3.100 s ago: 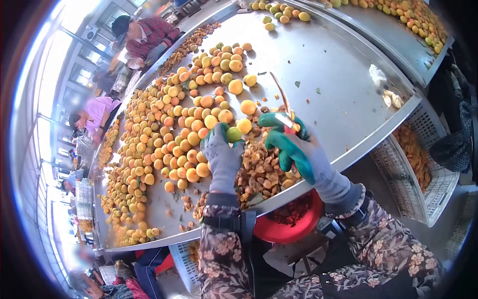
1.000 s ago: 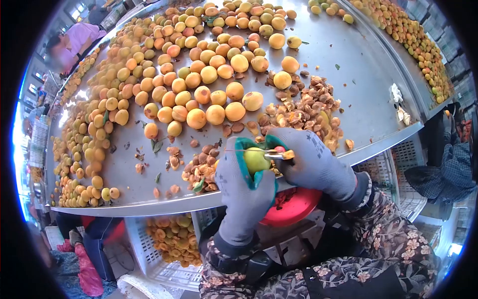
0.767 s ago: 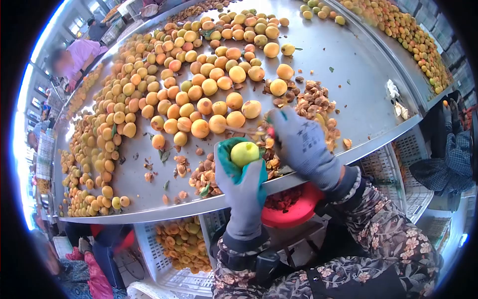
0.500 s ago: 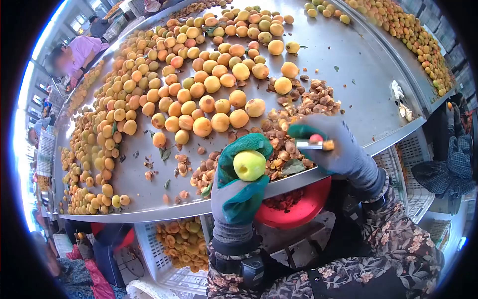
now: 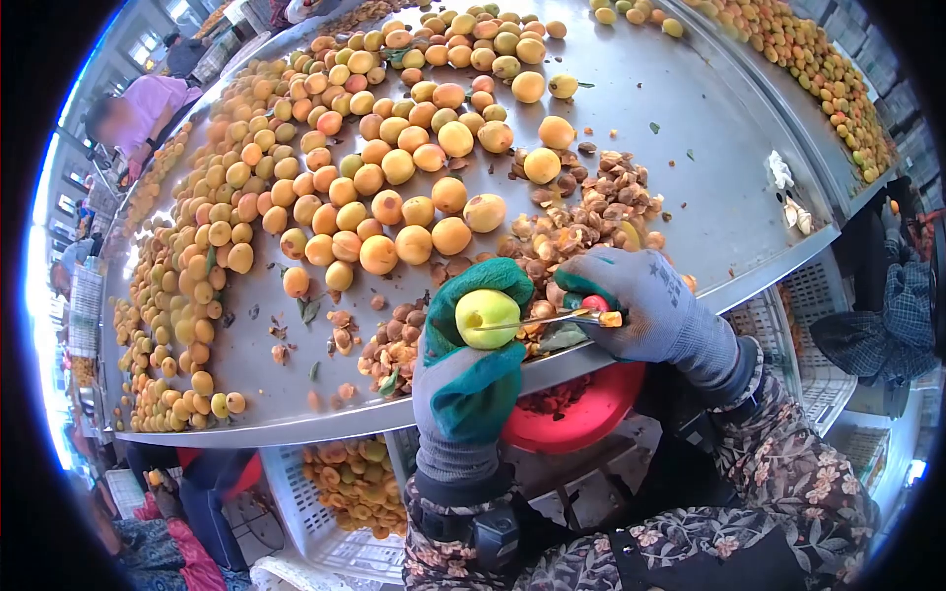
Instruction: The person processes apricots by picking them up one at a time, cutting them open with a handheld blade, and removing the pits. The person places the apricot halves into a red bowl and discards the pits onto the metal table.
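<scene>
My left hand [image 5: 471, 379], in a grey and green work glove, is closed around a yellow-green apricot [image 5: 488, 310] just above the table's front edge. My right hand [image 5: 650, 300], gloved alike, grips a small knife [image 5: 557, 318] with a red part showing at the fingers. Its thin blade points left and lies across the face of the fruit. Behind and between the hands is a heap of brown apricot pits [image 5: 591, 212], with more pits [image 5: 394, 345] left of my left hand.
Many whole apricots [image 5: 394, 197] spread over the metal table [image 5: 680, 167]. Below its edge are a red basin [image 5: 581, 409] with dark scraps and a white crate [image 5: 296, 492] holding cut apricots [image 5: 355, 483]. Other people work at the left and right.
My right hand has moved left and brought the knife blade onto the apricot. My left hand still holds the fruit. The view has shifted slightly.
</scene>
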`<action>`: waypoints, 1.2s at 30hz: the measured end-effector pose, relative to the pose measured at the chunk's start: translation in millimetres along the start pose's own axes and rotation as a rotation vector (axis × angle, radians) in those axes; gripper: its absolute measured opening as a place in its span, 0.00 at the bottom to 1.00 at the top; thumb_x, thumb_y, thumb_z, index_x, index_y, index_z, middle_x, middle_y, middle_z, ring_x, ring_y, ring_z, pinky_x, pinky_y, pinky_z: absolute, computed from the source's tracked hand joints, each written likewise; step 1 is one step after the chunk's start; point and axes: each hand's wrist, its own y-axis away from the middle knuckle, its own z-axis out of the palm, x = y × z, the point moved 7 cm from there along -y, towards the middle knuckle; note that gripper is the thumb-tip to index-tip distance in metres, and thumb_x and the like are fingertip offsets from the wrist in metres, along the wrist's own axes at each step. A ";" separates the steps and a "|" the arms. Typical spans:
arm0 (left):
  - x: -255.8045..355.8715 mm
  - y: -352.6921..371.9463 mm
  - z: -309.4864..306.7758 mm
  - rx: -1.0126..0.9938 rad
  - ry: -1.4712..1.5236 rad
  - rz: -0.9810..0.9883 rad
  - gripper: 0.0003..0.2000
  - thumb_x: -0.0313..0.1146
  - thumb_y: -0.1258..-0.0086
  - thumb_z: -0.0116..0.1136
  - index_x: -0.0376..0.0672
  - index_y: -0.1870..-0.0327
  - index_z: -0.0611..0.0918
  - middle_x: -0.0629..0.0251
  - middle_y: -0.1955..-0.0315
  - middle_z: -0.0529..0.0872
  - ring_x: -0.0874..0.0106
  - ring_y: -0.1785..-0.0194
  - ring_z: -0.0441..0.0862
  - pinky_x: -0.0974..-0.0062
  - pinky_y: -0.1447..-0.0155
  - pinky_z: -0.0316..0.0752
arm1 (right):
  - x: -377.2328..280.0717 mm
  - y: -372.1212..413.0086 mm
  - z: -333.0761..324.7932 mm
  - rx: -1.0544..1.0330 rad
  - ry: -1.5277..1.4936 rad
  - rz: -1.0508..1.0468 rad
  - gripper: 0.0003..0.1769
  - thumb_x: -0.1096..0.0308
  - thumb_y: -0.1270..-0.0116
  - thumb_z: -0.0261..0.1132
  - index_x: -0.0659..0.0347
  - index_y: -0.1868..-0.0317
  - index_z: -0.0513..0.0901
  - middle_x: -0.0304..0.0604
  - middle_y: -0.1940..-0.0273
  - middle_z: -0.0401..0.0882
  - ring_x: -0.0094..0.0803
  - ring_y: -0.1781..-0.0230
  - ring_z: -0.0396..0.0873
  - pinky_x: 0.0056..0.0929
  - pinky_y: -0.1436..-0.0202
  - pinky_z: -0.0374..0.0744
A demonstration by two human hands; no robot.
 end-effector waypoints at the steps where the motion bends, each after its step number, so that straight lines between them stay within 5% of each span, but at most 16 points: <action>1: 2.4 -0.5 1.1 -0.024 -0.048 0.007 0.16 0.10 0.44 0.51 0.33 0.54 0.75 0.55 0.45 0.74 0.61 0.43 0.77 0.61 0.37 0.72 | -0.4 0.5 0.0 0.000 0.001 0.000 0.20 0.72 0.52 0.65 0.62 0.55 0.76 0.51 0.63 0.79 0.49 0.60 0.79 0.39 0.58 0.76; 6: 8.3 2.3 1.8 -0.091 -0.087 0.159 0.19 0.09 0.46 0.48 0.32 0.52 0.75 0.55 0.46 0.74 0.60 0.44 0.77 0.62 0.38 0.72 | -0.1 1.9 3.9 0.027 0.056 -0.010 0.17 0.71 0.49 0.63 0.63 0.56 0.76 0.50 0.64 0.78 0.49 0.61 0.79 0.40 0.59 0.76; 8: -0.8 0.8 -2.6 0.031 0.049 -0.097 0.20 0.09 0.47 0.47 0.31 0.51 0.74 0.55 0.47 0.75 0.61 0.45 0.78 0.66 0.39 0.73 | 3.9 2.4 9.8 0.042 0.013 -0.029 0.16 0.72 0.48 0.63 0.63 0.56 0.76 0.50 0.64 0.78 0.49 0.61 0.79 0.40 0.59 0.76; 12: 5.5 -1.5 -6.1 0.004 -0.132 -0.018 0.20 0.11 0.48 0.48 0.31 0.51 0.74 0.56 0.49 0.77 0.62 0.46 0.79 0.70 0.42 0.73 | 0.8 0.7 11.6 0.037 0.049 0.010 0.15 0.72 0.47 0.62 0.63 0.57 0.75 0.51 0.64 0.77 0.50 0.61 0.78 0.41 0.59 0.75; 17: 6.6 -5.0 -8.5 0.123 0.153 -0.316 0.18 0.18 0.50 0.55 0.34 0.55 0.77 0.60 0.55 0.82 0.72 0.52 0.79 0.77 0.44 0.71 | -6.2 -4.0 20.4 0.024 0.032 -0.007 0.15 0.72 0.47 0.63 0.63 0.57 0.75 0.52 0.65 0.77 0.51 0.62 0.78 0.42 0.61 0.75; 20: 0.4 -1.7 -1.6 0.111 0.029 -0.121 0.21 0.19 0.50 0.55 0.36 0.50 0.76 0.62 0.57 0.82 0.72 0.52 0.78 0.77 0.43 0.71 | -13.5 -7.5 23.5 -0.017 -0.025 -0.004 0.16 0.72 0.48 0.63 0.63 0.57 0.75 0.52 0.64 0.77 0.52 0.61 0.78 0.42 0.60 0.75; 21: -4.6 -7.0 -3.8 0.059 0.320 -0.183 0.26 0.17 0.50 0.56 0.37 0.45 0.73 0.63 0.53 0.80 0.73 0.50 0.77 0.76 0.42 0.71 | -14.3 -8.0 23.3 -0.022 -0.035 0.023 0.17 0.73 0.48 0.63 0.63 0.56 0.74 0.52 0.63 0.77 0.52 0.60 0.78 0.41 0.59 0.75; 24: 5.5 -11.2 -9.3 0.154 0.332 -0.339 0.29 0.15 0.50 0.58 0.38 0.42 0.71 0.63 0.49 0.76 0.73 0.49 0.76 0.75 0.42 0.71 | -7.6 -4.5 19.9 0.097 0.055 0.022 0.18 0.73 0.49 0.63 0.63 0.55 0.74 0.51 0.63 0.77 0.51 0.59 0.77 0.41 0.59 0.75; 29: 9.0 -11.5 -15.8 0.117 0.134 -0.266 0.33 0.15 0.53 0.62 0.36 0.40 0.70 0.61 0.48 0.75 0.72 0.47 0.76 0.75 0.42 0.72 | -8.9 -1.2 15.1 0.082 0.130 0.046 0.20 0.73 0.50 0.63 0.62 0.53 0.74 0.49 0.64 0.75 0.50 0.60 0.77 0.41 0.59 0.75; 32: 8.5 -10.9 -13.7 0.097 0.149 -0.263 0.30 0.15 0.52 0.63 0.34 0.43 0.71 0.58 0.50 0.77 0.69 0.48 0.78 0.74 0.43 0.73 | -10.4 -2.3 16.6 0.063 0.120 0.047 0.22 0.73 0.50 0.64 0.62 0.52 0.73 0.49 0.64 0.74 0.49 0.60 0.77 0.41 0.59 0.75; 34: 2.7 -7.1 0.6 0.099 0.423 -0.252 0.25 0.15 0.50 0.62 0.32 0.46 0.73 0.56 0.51 0.79 0.67 0.50 0.80 0.71 0.44 0.75 | -7.9 -3.9 18.6 0.063 0.093 0.035 0.22 0.72 0.51 0.64 0.62 0.52 0.72 0.50 0.63 0.74 0.49 0.59 0.77 0.41 0.59 0.75; 35: 4.4 -4.6 4.7 0.020 0.114 -0.087 0.17 0.13 0.45 0.58 0.48 0.58 0.75 0.49 0.46 0.76 0.62 0.49 0.81 0.72 0.45 0.76 | -5.9 -6.5 17.3 0.128 0.066 -0.029 0.19 0.71 0.49 0.63 0.59 0.55 0.73 0.48 0.65 0.75 0.49 0.62 0.77 0.41 0.62 0.75; 36: -6.3 -1.4 8.0 0.019 0.118 -0.086 0.17 0.13 0.45 0.58 0.48 0.58 0.75 0.49 0.46 0.76 0.62 0.49 0.81 0.72 0.45 0.76 | -6.6 -6.8 14.2 0.190 0.040 -0.092 0.15 0.71 0.48 0.63 0.57 0.58 0.73 0.47 0.67 0.75 0.48 0.65 0.78 0.42 0.64 0.76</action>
